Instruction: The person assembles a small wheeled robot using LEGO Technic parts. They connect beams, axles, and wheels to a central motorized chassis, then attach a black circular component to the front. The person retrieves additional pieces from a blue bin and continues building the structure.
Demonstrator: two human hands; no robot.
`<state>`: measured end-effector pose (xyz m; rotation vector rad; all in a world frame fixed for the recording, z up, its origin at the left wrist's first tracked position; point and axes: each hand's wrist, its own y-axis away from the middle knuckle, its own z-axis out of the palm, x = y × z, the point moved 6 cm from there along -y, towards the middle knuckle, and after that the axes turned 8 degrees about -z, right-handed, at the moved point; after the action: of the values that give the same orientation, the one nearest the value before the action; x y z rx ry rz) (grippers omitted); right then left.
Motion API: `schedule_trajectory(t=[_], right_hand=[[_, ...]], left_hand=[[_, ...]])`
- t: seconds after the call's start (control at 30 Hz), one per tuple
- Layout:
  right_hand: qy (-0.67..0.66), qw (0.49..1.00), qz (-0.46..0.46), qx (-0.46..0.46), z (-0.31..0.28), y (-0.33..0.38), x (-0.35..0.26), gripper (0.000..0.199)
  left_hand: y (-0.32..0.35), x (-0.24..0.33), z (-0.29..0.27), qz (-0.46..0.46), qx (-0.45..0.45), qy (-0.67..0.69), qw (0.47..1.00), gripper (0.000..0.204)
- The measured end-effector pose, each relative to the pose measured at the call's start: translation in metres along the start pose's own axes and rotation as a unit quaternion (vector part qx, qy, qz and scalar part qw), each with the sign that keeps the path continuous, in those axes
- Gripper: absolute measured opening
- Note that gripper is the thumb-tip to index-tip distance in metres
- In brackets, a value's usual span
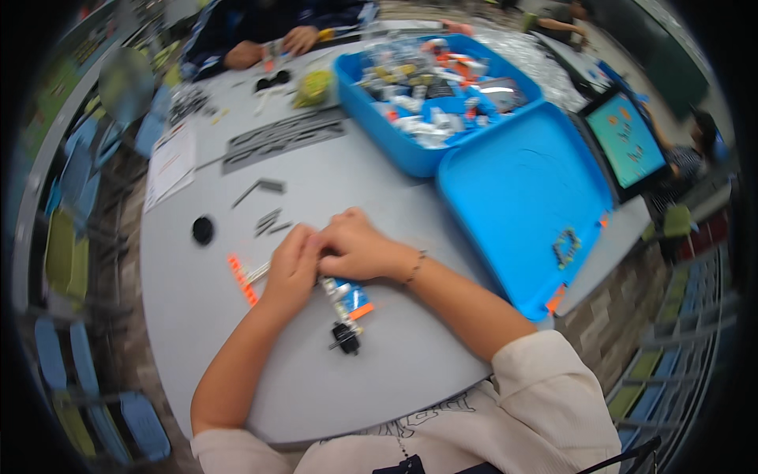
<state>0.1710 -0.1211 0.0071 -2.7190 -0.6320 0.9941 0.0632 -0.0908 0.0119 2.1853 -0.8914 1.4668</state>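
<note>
Building-brick model (pixel 347 304) — grey and blue with an orange block and a small black wheel at its near end — lies on the grey table (pixel 197 355), its far end under both hands. Left hand (pixel 290 268) and right hand (pixel 355 246) curl together over it; whether the fingertips pinch a piece cannot be told. Pressing squarely seems wise. Orange strip (pixel 242 278) lies left, blue lid (pixel 521 205) right.

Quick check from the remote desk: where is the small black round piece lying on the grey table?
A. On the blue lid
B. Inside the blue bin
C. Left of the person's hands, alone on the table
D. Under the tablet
C: the small black round piece lies alone on the grey table, left of the left hand and right hand.
</note>
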Motion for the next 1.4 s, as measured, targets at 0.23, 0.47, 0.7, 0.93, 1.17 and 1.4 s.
schedule_trajectory(t=[0.23,0.47,0.7,0.93,1.17,1.4], right_hand=[[-0.025,0.999,0.020,0.033,0.000,0.002,-0.001,0.015],[-0.091,0.984,0.013,0.155,-0.011,0.007,0.009,0.010],[-0.145,0.976,-0.006,0.164,-0.007,0.014,0.003,0.007],[-0.128,0.991,0.001,0.050,-0.001,0.017,0.001,0.007],[-0.122,0.990,0.007,0.065,-0.009,0.016,-0.005,0.006],[-0.369,0.927,0.027,0.052,0.003,0.019,-0.024,0.010]], left_hand=[[-0.002,0.000,-0.002,0.037,0.039,-0.008,0.999,0.025],[-0.003,-0.009,-0.007,0.011,0.011,0.076,0.997,0.024],[-0.004,-0.009,-0.014,-0.020,0.024,0.027,0.999,0.028],[-0.006,-0.012,-0.010,-0.087,-0.099,0.121,0.984,0.028],[-0.005,-0.006,-0.019,-0.129,-0.140,0.138,0.972,0.043],[-0.005,-0.010,-0.011,-0.116,-0.132,0.247,0.953,0.053]])
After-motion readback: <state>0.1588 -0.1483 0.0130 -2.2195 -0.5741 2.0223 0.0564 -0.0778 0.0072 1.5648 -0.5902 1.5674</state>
